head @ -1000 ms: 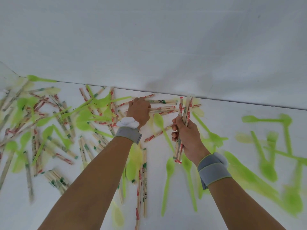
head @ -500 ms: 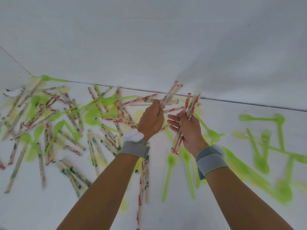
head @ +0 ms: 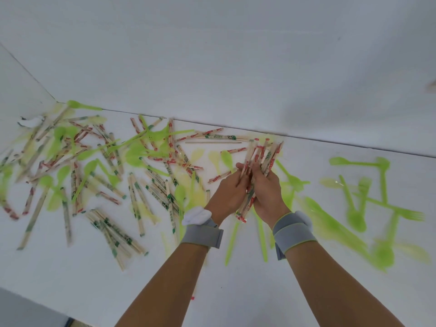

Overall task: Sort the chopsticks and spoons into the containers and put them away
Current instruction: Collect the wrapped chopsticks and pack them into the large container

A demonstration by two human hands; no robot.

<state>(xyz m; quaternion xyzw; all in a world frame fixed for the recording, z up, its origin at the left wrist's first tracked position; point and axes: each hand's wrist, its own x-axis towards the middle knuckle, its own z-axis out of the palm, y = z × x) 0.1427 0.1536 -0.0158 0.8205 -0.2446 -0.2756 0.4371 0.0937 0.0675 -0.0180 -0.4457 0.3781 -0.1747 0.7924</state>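
Both hands, left [head: 230, 190] & right [head: 267, 188], clasp red-print chopstick bundle [head: 260, 161] upright above counter [head: 236, 291], prob. to square ends; spoons [head: 354, 208] lie loose.

White table [head: 306, 291]; wrapped chopsticks [head: 113, 234] and green spoons [head: 354, 208] lie scattered across it.

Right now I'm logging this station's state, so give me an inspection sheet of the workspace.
Surface: white tabletop, against a white wall.
Job's things: red-printed paper-wrapped chopstick bundle in both hands; green-printed wrapped chopsticks and green plastic spoons scattered loose.
Containers: nothing seen.
Clutter: torn white wrapper scrap, far left.
Hands: left hand and right hand grip the bundle together; grey wristbands on both.
Cables: nothing seen.
Surroundings: white wall.
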